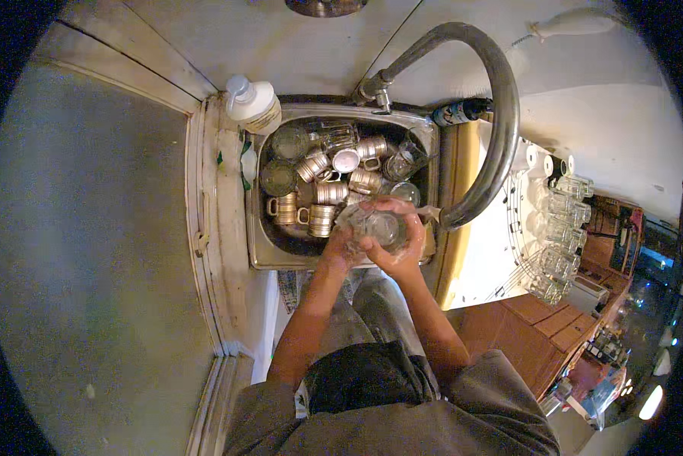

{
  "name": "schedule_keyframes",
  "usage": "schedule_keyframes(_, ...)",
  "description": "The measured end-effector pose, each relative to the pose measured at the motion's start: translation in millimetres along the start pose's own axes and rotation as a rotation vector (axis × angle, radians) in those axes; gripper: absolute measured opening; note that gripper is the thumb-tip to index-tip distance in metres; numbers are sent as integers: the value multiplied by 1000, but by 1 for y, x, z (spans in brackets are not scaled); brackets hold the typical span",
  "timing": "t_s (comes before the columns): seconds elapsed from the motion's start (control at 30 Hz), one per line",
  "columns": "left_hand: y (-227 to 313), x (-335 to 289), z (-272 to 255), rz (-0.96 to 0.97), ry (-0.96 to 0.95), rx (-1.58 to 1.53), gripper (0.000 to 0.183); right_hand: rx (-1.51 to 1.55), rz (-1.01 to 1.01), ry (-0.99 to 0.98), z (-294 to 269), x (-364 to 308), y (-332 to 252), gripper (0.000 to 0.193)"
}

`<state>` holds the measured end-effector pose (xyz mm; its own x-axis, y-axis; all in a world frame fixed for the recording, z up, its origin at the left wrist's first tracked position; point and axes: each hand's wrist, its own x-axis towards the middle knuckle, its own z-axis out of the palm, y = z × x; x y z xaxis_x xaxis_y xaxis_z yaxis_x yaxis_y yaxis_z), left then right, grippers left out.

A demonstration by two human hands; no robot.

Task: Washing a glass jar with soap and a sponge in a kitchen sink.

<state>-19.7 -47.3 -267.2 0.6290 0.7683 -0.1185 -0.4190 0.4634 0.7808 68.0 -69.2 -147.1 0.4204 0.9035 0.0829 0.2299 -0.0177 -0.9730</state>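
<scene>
Over the front of the sink point(341, 263), I hold a wet clear drinking glass point(385, 226) between both hands. My right hand point(404, 254) is wrapped round its right side, with the thumb across the near part. My left hand point(343, 249) closes on the glass from the left, and its fingers are partly hidden behind it. Just right of my right hand is the end of the curved metal tap point(451, 218). Several copper-coloured metal mugs point(320, 220) lie below and beyond my hands in the sink, beside clear glass mugs point(340, 137).
A white pump bottle point(256, 106) stands at the sink's back left corner. A dark bottle point(463, 112) lies at the back right. On the right, several clear glass mugs point(562, 235) line a white mat point(487, 262) printed with music notes. A wall point(90, 251) is on the left.
</scene>
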Motion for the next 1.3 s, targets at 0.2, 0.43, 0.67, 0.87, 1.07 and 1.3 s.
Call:
schedule_keyframes(0.2,42,4,24,-97,90,-193,61,21,-116,-12,-8,11,5,62)
schedule_keyframes(0.43,25,3,7,-208,77,-616,76,123,-11,-215,-8,16,18,74)
schedule_keyframes(0.67,32,13,15,-146,-32,-697,81,-156,117,-257,-30,-11,48,83)
schedule_keyframes(0.87,49,36,20,-84,-132,-668,84,-67,-183,-198,-17,38,19,76)
schedule_keyframes(1.07,28,28,3,-303,50,-665,85,26,-284,-300,-19,50,14,73)
schedule_keyframes(1.3,-13,30,-7,-263,150,-712,84,170,42,-175,-16,33,44,78)
